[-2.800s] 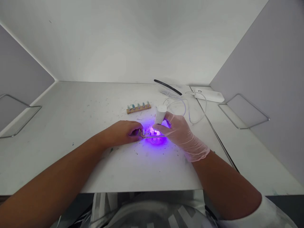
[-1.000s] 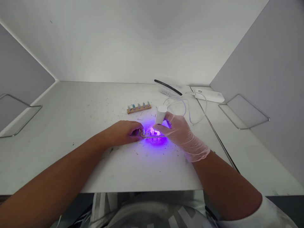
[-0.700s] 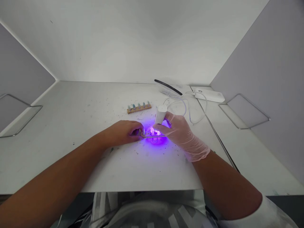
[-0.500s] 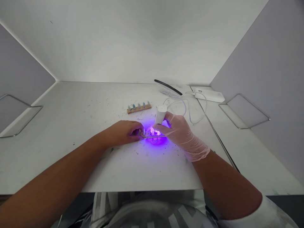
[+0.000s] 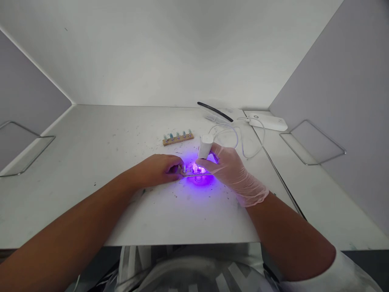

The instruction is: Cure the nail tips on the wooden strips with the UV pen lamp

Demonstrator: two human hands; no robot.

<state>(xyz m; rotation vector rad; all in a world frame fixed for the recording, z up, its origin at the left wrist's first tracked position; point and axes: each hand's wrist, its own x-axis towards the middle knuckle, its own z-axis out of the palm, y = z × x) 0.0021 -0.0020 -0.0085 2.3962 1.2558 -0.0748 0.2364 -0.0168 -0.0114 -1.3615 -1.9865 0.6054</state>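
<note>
My left hand (image 5: pixel 159 169), ungloved, pinches the left end of a small strip (image 5: pixel 186 174) lying on the white table, with small pieces standing on it. In a thin pinkish glove, my right hand (image 5: pixel 226 164) grips a white lamp (image 5: pixel 206 146) just above the strip. Violet light from the lamp falls on the strip and the table around it. The strip's right part is washed out by the glow and partly covered by my right fingers. Behind the hands, a wooden strip (image 5: pixel 178 140) bears several small clear and bluish pieces.
A thin white cable (image 5: pixel 238 138) loops from the lamp toward a white box (image 5: pixel 268 121) at the back right. Near the back wall lies a curved black-edged item (image 5: pixel 215 111). Wire frames (image 5: pixel 317 163) stand out at both sides.
</note>
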